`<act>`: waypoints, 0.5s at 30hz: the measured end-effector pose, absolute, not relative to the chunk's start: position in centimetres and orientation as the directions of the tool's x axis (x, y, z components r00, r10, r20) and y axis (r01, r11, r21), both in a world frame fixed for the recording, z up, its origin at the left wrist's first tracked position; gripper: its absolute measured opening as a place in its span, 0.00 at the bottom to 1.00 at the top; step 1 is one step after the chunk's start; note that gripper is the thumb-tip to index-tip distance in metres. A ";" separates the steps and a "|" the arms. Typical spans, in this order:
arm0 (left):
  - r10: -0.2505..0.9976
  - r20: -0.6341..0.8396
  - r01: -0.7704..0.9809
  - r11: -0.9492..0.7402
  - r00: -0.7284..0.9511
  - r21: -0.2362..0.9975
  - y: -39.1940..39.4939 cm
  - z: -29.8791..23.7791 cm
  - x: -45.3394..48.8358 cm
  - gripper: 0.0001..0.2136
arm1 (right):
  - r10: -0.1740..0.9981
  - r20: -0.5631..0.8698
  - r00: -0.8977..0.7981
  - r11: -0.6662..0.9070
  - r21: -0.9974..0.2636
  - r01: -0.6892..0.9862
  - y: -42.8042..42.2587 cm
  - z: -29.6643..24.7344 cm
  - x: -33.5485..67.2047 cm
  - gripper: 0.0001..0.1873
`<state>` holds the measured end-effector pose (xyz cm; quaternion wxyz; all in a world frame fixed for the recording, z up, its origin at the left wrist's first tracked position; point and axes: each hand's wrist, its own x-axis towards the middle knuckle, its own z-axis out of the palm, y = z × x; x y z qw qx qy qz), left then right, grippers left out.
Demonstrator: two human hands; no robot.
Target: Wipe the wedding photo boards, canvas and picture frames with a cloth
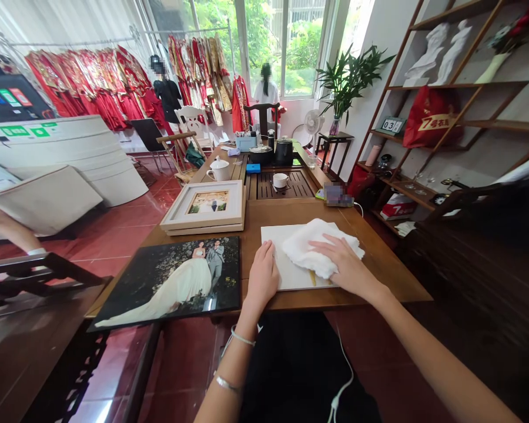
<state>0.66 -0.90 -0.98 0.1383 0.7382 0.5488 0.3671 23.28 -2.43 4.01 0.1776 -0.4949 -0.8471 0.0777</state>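
- Left hand [263, 275]: open, flat on the white rectangular board [275, 249] lying on the brown wooden table [379, 267].
- Right hand [341, 264]: spread, seemingly not gripping, on the white crumpled cloth [311, 244] atop the board.
- Risk: uneven pressure might slide the board off the near edge.

Bright daylight floods in from the windows [286, 41], slightly blown out, while wide-angle distortion bends the frame edges.

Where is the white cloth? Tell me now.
Head view, right of centre: the white cloth lies on the white panel under the right hand.
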 end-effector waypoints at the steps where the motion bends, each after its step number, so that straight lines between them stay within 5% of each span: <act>1: 0.910 0.395 0.707 -0.363 0.127 0.607 -0.9 -1.0 0.7 0.21 | 0.876 0.214 -0.433 0.481 -0.299 0.824 -1.3 3.9 22.7 0.34; 15: 0.902 0.422 0.683 -0.368 0.096 0.631 -1.1 -0.5 0.7 0.19 | 0.724 0.102 -0.682 0.688 -0.172 0.705 4.5 5.1 18.0 0.44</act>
